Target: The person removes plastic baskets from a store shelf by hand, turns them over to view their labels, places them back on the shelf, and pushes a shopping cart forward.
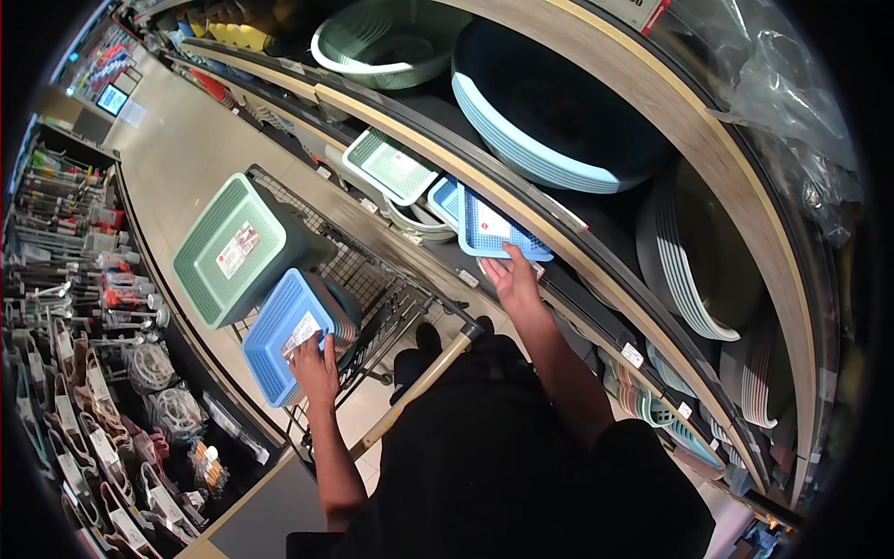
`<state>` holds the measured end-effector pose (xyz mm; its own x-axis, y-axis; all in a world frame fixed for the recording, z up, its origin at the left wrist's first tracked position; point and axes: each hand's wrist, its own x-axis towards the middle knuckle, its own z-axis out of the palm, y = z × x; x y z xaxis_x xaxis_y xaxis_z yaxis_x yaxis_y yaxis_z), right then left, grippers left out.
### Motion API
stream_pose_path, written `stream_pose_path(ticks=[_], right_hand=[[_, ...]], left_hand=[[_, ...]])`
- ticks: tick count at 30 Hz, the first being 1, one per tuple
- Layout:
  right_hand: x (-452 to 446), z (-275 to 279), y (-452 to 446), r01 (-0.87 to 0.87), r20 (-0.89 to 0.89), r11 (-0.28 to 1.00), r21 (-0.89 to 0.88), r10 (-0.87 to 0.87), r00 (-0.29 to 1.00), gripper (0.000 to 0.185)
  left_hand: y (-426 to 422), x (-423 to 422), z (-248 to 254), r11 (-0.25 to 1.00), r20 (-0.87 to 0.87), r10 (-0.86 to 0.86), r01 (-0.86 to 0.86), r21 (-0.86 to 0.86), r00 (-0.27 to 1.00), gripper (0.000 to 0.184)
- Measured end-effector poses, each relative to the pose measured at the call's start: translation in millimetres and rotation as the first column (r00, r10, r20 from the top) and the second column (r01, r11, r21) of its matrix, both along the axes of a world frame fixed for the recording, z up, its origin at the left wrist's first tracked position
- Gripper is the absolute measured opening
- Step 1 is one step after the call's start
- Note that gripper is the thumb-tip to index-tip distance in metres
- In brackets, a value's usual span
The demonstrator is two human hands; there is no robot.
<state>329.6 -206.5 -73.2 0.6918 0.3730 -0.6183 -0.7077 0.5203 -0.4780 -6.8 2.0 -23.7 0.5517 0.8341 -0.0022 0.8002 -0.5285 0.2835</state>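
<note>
A stack of blue plastic baskets (276, 359) with a white label sits in the shopping cart. My left hand (315, 371) is at its near rim, fingers bent over the edge and onto the label. On the shelf at right, a smaller blue tray-like basket (472, 240), also labelled, pokes out over the ledge. My right hand (515, 284) has its fingers at that basket's near edge, pinching the rim; part of the grip is hidden. Beside the blue stack in the cart stands a larger green basket (207, 279) with a label inside.
The wire shopping cart (396, 300) with its handle (424, 387) stands before me. A light green basket (380, 154) lies farther along the shelf. Large basins (503, 140) are stacked above. Hanging kitchen tools (74, 242) line the left side. The aisle floor (172, 121) stretches ahead.
</note>
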Motion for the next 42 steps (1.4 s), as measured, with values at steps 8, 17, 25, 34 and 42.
stream_pose_path(ticks=[8, 17, 25, 34, 42], right_hand=[[-4, 20, 2, -0.176, -0.182, 0.959, -0.222, 0.136, 0.974, 0.061], [-4, 10, 23, -0.204, -0.213, 0.979, -0.006, 0.198, 0.957, 0.051], [7, 3, 55, 0.049, -0.412, 0.958, 0.284, 0.075, 0.908, 0.042], [4, 31, 69, 0.051, -0.480, 0.991, 0.126, 0.016, 0.877, 0.044], [-2, 17, 35, -0.166, -0.308, 0.914, 0.369, 0.289, 0.907, 0.041]], left_hand=[[2, -2, -5, 1.000, 0.030, 0.006, -0.006, -0.003, 1.000, 0.037], [0, 1, 1, 0.999, 0.030, 0.026, -0.025, -0.044, 0.999, 0.036], [0, -1, -4, 0.998, 0.047, 0.031, -0.028, -0.053, 0.998, 0.038], [-10, -3, 0, 0.993, 0.018, 0.045, -0.042, -0.113, 0.999, 0.036], [6, -19, -5, 0.990, 0.186, -0.081, 0.101, -0.099, 0.979, 0.030]])
